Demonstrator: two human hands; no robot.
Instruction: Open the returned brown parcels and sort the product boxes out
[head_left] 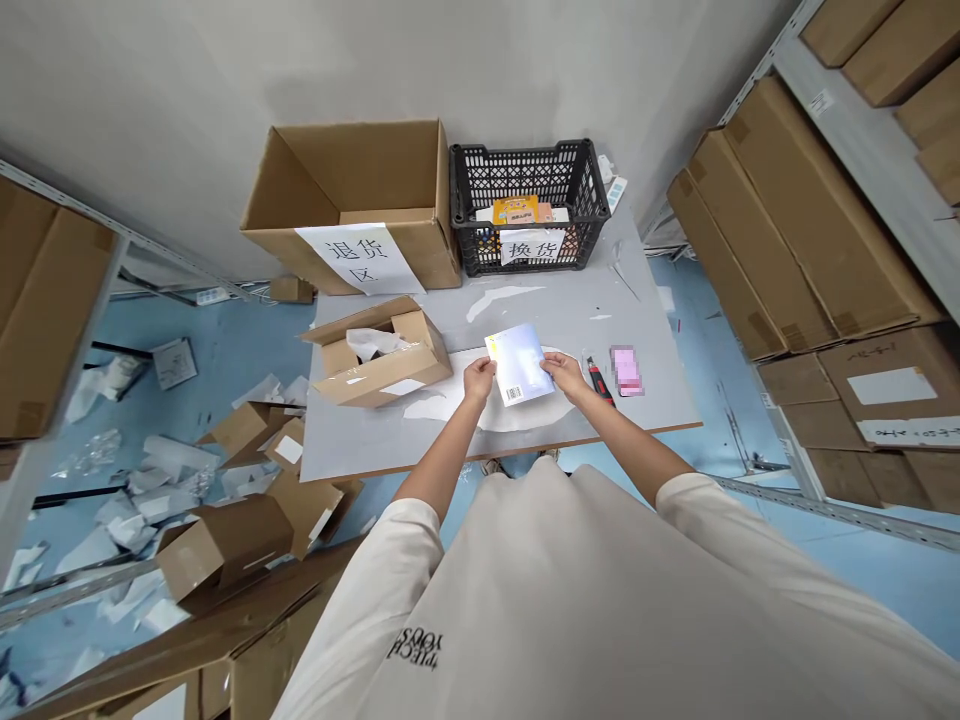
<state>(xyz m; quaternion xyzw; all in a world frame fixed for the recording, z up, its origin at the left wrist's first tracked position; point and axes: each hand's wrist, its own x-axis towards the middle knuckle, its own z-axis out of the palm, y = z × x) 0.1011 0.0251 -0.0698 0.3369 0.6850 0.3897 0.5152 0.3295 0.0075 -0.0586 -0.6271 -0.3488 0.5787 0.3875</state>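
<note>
Between my two hands is a flat, pale blue-violet item (519, 362) with a barcode at its lower left; whether it is a booklet or a thin pack I cannot tell. My left hand (479, 380) pinches its left edge, and my right hand (564, 372) pinches the right edge. It is held above a white patch (495, 412) on the grey table. To the left lies an opened cardboard box (397, 376) with crumpled white paper (375, 343) inside. Right of my right hand are a red and black box cutter (600, 380) and a pink-screened phone (626, 371).
A large open carton (442, 240) and a black plastic crate (471, 238) holding small packages stand at the table's back, each with a paper sign. Shelves with cartons (832, 200) flank the table. Cartons (225, 545) and scrap paper (161, 490) litter the floor at left.
</note>
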